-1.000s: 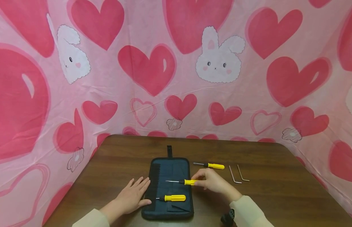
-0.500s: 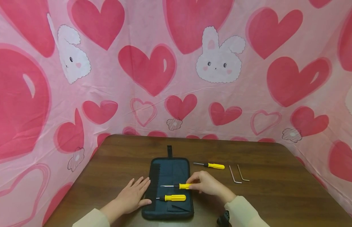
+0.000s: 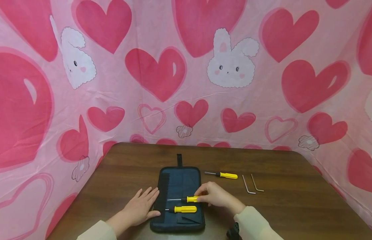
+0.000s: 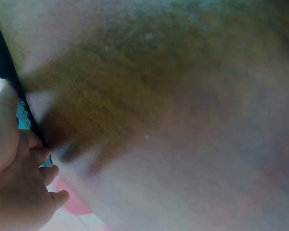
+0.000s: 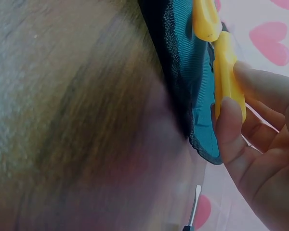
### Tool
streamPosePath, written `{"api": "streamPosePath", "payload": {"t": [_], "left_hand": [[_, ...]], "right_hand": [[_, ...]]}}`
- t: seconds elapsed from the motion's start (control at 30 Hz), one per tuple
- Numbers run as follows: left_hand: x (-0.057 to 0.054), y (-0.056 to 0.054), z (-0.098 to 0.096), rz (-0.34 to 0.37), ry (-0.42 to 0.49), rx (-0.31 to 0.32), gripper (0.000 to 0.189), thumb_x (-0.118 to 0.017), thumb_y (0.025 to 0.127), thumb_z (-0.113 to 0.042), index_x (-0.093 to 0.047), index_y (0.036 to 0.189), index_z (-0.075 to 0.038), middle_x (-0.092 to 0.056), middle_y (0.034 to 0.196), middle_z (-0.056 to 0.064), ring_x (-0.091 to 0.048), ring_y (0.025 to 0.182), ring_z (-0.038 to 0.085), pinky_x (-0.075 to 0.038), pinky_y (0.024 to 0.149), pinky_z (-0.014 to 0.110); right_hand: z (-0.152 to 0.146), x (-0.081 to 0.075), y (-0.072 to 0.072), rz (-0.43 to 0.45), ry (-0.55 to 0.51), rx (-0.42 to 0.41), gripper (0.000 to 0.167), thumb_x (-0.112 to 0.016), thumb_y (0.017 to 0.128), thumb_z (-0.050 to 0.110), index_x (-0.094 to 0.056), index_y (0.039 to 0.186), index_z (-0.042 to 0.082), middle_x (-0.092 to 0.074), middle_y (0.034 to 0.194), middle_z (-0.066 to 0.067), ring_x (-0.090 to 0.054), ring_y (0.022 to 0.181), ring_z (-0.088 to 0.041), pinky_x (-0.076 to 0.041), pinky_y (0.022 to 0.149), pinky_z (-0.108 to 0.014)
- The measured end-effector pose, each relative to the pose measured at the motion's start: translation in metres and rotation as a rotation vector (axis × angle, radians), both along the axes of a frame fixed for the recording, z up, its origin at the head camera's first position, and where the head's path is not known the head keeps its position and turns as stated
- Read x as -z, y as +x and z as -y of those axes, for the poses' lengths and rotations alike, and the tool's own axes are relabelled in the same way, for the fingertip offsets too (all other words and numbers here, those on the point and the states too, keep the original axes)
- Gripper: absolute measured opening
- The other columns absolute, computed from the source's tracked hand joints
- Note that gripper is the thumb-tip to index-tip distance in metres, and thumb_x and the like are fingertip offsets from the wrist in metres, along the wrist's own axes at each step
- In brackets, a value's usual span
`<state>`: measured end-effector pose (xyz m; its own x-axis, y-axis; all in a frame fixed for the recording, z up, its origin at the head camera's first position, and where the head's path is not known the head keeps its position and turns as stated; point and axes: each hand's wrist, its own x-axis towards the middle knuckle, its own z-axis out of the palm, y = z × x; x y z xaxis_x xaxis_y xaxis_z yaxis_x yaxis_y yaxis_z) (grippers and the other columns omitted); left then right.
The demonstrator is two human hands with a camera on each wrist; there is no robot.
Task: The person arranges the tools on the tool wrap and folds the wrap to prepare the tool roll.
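A dark tool pouch [image 3: 173, 183] lies unfolded on the table, with a row of elastic loops down its left side. In the head view my left hand [image 3: 139, 207] rests flat with spread fingers on the pouch's left edge. My right hand [image 3: 216, 196] pinches the yellow handle of a screwdriver [image 3: 192, 199] between thumb and fingers, over the pouch. Its metal tip points left, at the edge of the loop strip; whether it is inside a loop I cannot tell. Just nearer, a second yellow screwdriver [image 3: 185, 209] lies with its tip under the strip.
Beyond my right hand, a third yellow screwdriver [image 3: 228, 175] lies on the wooden table [image 3: 137, 163]. Right of it are two L-shaped hex keys [image 3: 248, 185]. A strap [image 3: 179, 160] sticks out from the pouch's far edge. Pink heart-patterned cloth [image 3: 155, 73] hangs behind.
My right hand has moved left and nearer, bringing the pinched screwdriver closer to the loop strip and to the screwdriver lying there. The left hand has stayed in place.
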<state>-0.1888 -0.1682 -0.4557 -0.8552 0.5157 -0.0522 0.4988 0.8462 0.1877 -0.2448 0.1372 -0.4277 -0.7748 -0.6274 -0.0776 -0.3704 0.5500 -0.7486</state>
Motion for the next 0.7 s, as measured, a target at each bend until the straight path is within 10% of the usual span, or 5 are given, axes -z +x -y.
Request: {"api": "streamPosePath", "payload": {"t": [0.7], "left_hand": [[-0.0015, 0.0007, -0.0006, 0.008, 0.001, -0.006, 0.076, -0.051, 0.085, -0.055, -0.042, 0.136, 0.000, -0.038, 0.141, 0.013, -0.031, 0.129, 0.034, -0.021, 0.101, 0.057]], "right_hand": [[0.0038, -0.0007, 0.0010, 0.021, 0.026, -0.016, 0.012, -0.069, 0.083, 0.013, -0.074, 0.093, 0.011, -0.060, 0.082, 0.008, -0.053, 0.059, -0.014, -0.050, 0.049, -0.027]]}}
